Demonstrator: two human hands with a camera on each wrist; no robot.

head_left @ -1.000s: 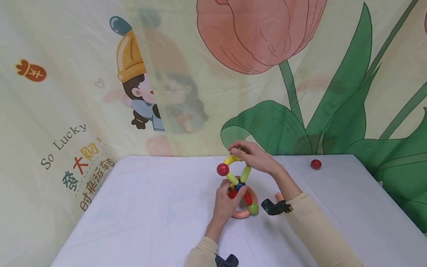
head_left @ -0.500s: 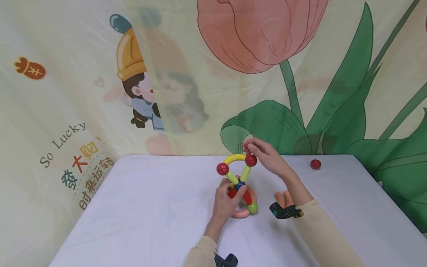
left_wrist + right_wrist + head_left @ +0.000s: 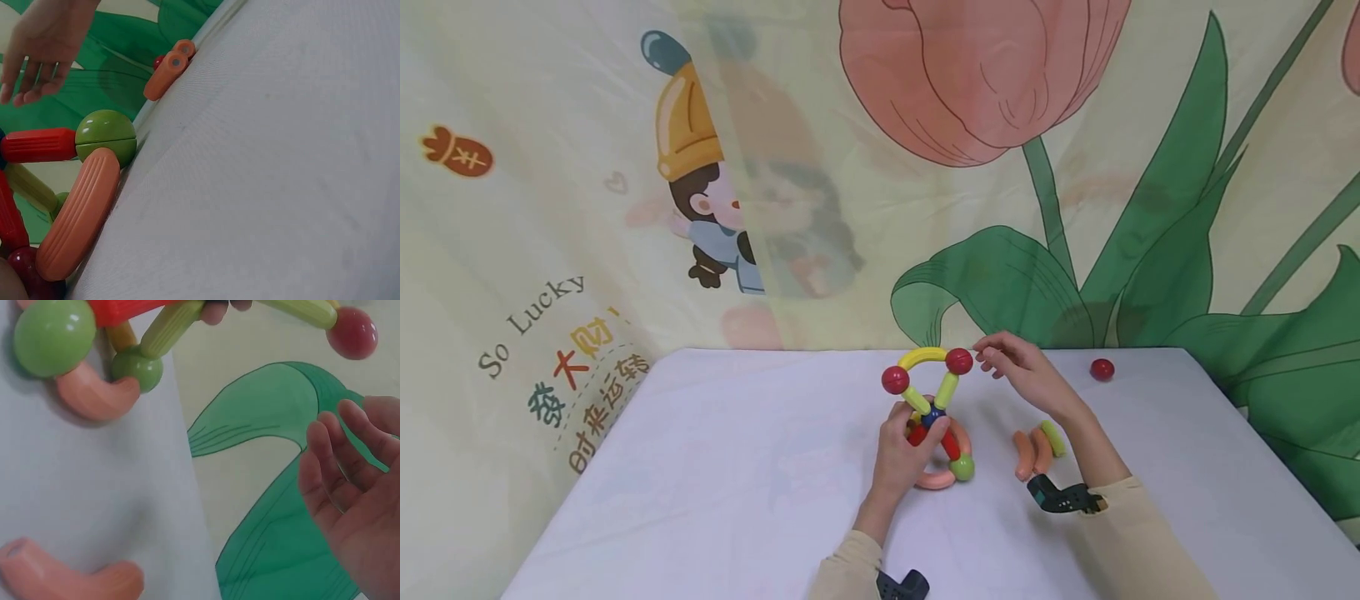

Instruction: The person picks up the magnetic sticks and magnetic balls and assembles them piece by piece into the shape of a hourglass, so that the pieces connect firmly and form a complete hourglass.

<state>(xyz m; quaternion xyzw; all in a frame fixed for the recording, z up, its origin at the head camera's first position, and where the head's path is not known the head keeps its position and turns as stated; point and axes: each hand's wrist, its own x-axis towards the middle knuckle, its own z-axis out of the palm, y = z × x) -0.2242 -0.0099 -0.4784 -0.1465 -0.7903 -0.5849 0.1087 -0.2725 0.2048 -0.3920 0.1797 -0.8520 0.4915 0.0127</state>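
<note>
- The rod-and-ball toy [image 3: 931, 412] stands near the middle of the white table [image 3: 737, 483], and every place below is given relative to it.
- The left hand [image 3: 901, 454] grips the toy low on its near side, fingers curled round the red rods by the dark blue centre ball; this looks like a bracing hold that keeps the stack upright on its base.
- The right hand [image 3: 1026, 372] hovers just right of the toy's top, fingers relaxed and slightly spread, holding nothing; its fingertips are close to the upper right red ball [image 3: 958, 361] but apart from it.
- In the right wrist view the palm [image 3: 362, 506] is plainly bare and open, facing the toy.
- Two red balls crown the toy, the other [image 3: 895, 380] at upper left, joined by one yellow arched rod [image 3: 922, 357]; two yellow-green straight rods run down from them to the centre.
- At the base a green ball [image 3: 106, 136] sits against a peach curved piece [image 3: 80, 215] lying flat on the table, seemingly as a foot.
- Right of the toy lie three loose rods, two orange [image 3: 1032, 452] and one yellow-green [image 3: 1053, 437], side by side.
- Far right of the toy, near the table's back edge, one loose red ball [image 3: 1102, 369] rests alone.
</note>
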